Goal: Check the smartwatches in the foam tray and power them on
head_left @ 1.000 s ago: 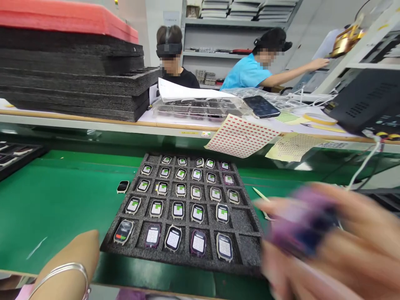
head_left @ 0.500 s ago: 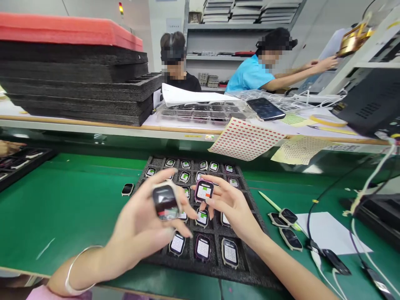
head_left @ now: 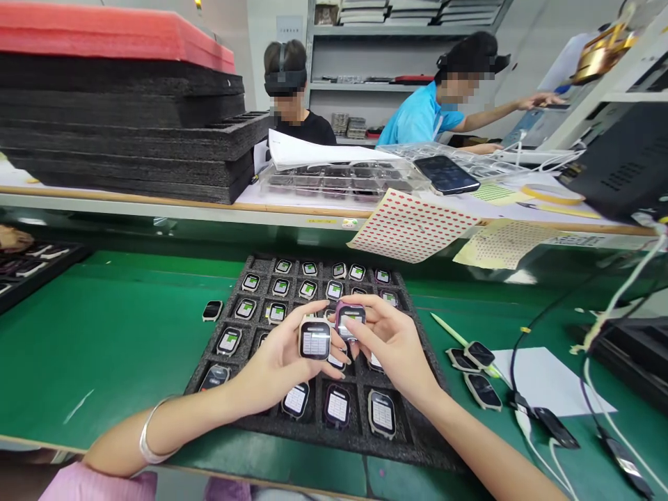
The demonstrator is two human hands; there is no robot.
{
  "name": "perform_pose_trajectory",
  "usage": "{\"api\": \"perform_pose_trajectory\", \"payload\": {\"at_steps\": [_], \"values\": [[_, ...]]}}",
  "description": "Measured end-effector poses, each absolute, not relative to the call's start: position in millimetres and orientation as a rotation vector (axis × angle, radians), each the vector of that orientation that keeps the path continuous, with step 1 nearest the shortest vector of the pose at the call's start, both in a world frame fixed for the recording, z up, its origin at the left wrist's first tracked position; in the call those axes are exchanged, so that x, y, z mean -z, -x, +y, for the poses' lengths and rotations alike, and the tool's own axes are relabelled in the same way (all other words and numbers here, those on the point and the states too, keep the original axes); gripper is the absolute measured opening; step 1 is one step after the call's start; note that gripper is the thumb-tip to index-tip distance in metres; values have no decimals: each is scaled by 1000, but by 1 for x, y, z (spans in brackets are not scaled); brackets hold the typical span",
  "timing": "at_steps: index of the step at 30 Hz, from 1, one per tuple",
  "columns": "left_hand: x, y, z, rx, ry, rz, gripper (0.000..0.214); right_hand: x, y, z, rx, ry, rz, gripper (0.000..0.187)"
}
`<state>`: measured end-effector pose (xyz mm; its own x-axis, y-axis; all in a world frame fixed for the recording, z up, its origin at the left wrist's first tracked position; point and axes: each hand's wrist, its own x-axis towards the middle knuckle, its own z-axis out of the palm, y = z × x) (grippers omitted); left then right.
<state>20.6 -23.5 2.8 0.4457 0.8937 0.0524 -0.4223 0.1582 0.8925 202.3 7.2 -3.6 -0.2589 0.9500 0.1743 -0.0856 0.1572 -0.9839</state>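
My left hand (head_left: 284, 358) holds a light-framed smartwatch case (head_left: 315, 339) by its edges, its lit screen showing a white grid. Close beside it, my right hand (head_left: 389, 341) grips a purple-framed smartwatch case (head_left: 348, 321), the thumb lying over its lit screen. Both hands are above a black foam tray (head_left: 360, 445) whose compartments hold many watch cases without straps. Several of those screens show green and white patches. In the front row, a dark purple watch case (head_left: 337, 406) and a light-framed one (head_left: 382, 413) show white grids. My hands hide some middle compartments.
A lone watch case (head_left: 212, 310) lies left of the tray. To the right are several dark-screened watches (head_left: 483, 391), a green pen (head_left: 449, 330), white paper (head_left: 547, 379) and cables. Stacked foam trays (head_left: 125, 153) and a phone (head_left: 447, 174) occupy the shelf. Two people work beyond.
My left hand has moved right, bringing its watch beside the purple one; that watch's screen went from mostly dark to a white grid. My right thumb has shifted onto the purple watch's screen.
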Motion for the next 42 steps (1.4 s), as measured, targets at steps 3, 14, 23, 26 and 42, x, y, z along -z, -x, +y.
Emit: {"api": "perform_pose_trajectory", "payload": {"at_steps": [3, 14, 23, 26, 42], "values": [[-4, -21, -22, -1025, -1018, 585, 55, 2, -202, 6, -1298, 895, -1443, 24], [-1, -16, -9, -1093, -1054, 594, 61, -1, -210, 6, -1450, 768, -1476, 44], [-7, -16, -12, -1117, -1102, 655, 68, -2, -208, 3, -1492, 740, -1455, 41], [-9, -17, -12, -1128, -1111, 708, 62, -1, -208, 2, -1483, 745, -1417, 37], [-3, -14, -6, -1173, -1130, 732, 44, -1, -209, 2, -1491, 707, -1451, 35]]}}
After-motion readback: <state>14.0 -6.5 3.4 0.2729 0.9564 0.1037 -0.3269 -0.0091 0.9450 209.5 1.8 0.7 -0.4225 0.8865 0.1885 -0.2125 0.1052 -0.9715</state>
